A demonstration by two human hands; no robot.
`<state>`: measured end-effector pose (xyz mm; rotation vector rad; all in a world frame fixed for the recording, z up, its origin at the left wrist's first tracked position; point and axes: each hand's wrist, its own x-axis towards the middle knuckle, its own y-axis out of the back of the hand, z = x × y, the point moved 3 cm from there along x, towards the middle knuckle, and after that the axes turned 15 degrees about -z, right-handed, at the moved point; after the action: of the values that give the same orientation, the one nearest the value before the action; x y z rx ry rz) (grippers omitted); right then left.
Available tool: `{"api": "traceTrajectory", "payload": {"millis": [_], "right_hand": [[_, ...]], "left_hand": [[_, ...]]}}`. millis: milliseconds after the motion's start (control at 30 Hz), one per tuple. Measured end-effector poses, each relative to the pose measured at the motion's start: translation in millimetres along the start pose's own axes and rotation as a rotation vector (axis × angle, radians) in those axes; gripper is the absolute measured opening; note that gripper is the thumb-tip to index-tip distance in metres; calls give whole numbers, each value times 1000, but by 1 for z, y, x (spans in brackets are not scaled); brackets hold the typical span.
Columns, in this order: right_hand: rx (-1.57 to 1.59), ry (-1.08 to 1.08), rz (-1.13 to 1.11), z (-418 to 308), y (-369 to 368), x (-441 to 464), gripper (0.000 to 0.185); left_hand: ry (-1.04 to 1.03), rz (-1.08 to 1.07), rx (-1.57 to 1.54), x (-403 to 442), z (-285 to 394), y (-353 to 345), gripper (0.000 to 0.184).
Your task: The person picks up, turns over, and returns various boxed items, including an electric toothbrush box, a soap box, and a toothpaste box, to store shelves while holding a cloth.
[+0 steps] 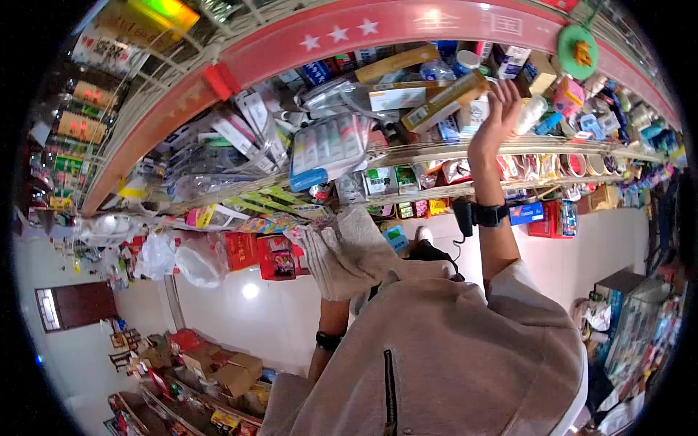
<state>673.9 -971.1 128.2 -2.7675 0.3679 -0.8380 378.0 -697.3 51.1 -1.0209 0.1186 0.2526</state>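
While the right arm is stretched up to a crowded shelf (407, 152), the right hand's grip (499, 115) is held among the goods, beside the right end of a long golden box (443, 103). The fingers are seen slightly apart; whether the box is touched or clamped cannot be told. The box is tilted, its right end raised, and is backed by other packages on the same shelf. Just to its left, a white box with an orange stripe (396, 99) is seen, and above that a second golden box (396, 64) is laid at a slant. A white-and-blue jar (466, 61) is placed near the fingertips. Further left, a clear pack with a blue end (327, 154) is tipped over the shelf's front edge.

The left hand's grip is hidden by a folded grey-beige cloth (342, 251), so its state cannot be told; only the left forearm (334, 320) is shown below, crossed by a dark band (329, 340). The cloth is spread in front of the lower goods, near a red box (278, 259). A dark band (490, 215) is also worn on the right wrist. Above, the shelving is edged by a red strip (407, 29) marked with white stars.
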Motion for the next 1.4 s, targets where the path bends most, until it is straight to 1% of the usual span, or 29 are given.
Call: {"api": "traceTrajectory", "payload": {"millis": [67,100,133,200,233,267,333,367,433,567,633,667,733,767,800,867,933,967,1000,1033,1067,1100,1167,1200,1233,1267,1333,1367,1400], "right_hand": [[-165,36,-12,-20,-6,-7,42],[-203,79,-15,-21,-9,-11,34],[-205,75,-24,-20,-11,-14,34],[-417,39,-463,-21,-27,-20,25],[-548,100,-544,-35,-47,-23,24],[-717,174,-679,-31,-59,-23,32],[-1017,322,-870,-25,-89,-20,43],[-1025,324,-870,-15,-96,-18,43],[-1325,457,-933,17,-111,-19,47],[-1491,487,-1106,42,-122,-5,60],[-1394,209,-1337,31,-131,1,52],[-1394,216,-1348,24,-133,-1,52],[-1303,642,-1289,-1,-134,-11,43],[-1312,757,-1282,-31,-140,-22,37],[-1307,760,-1295,-54,-145,-33,37],[-1210,890,-1363,-92,-151,-64,39],[-1104,918,-1422,-120,-152,-102,40],[-1044,969,-1468,-132,-154,-120,39],[-991,927,-1518,-142,-158,-139,35],[-916,914,-1522,-146,-156,-157,33],[-841,902,-1521,-147,-154,-174,31],[-832,888,-1530,-144,-153,-187,31],[-848,789,-1537,-139,-151,-204,29],[-843,783,-1544,-140,-148,-204,29],[-805,735,-1533,-143,-146,-198,29],[-769,686,-1521,-144,-142,-195,29],[-759,687,-1485,-146,-131,-194,34],[-732,597,-1384,-150,-124,-188,38],[-702,511,-1284,-151,-115,-180,42]], "left_hand": [[-12,1,-9,-1,3,2,63],[-17,0,-10,-1,5,4,63],[-20,-3,-10,-1,7,6,63],[-27,-10,-9,-1,11,9,63],[-27,-19,-8,0,13,10,63],[-28,-24,-10,0,14,11,63],[-24,-36,-7,-1,18,13,63],[-27,-41,-14,-3,20,14,63],[-29,-53,-16,-9,22,17,63],[-37,-25,-35,-32,30,30,63],[-55,-9,-42,-37,32,37,63],[-61,-1,-42,-40,33,38,63],[-84,-11,-22,-36,37,38,63],[-95,-25,9,-31,40,35,63],[-105,-38,46,-27,42,33,63],[-132,-74,192,-17,44,26,63],[-162,-120,460,-9,42,17,64],[-187,-187,858,-4,43,13,64],[-237,-219,1275,1,45,7,64],[-274,-256,1455,5,43,2,64],[-282,-283,1474,11,37,0,64],[-269,-318,1454,18,32,0,64],[-192,-367,299,17,18,3,50],[-123,-396,-204,12,28,-26,52],[33,-357,-269,2,31,-39,54],[36,-354,-271,-3,34,-48,54],[165,-351,-299,-12,31,-58,54],[180,-247,-179,-10,27,-49,55],[175,-247,-182,-8,27,-45,55]]}}
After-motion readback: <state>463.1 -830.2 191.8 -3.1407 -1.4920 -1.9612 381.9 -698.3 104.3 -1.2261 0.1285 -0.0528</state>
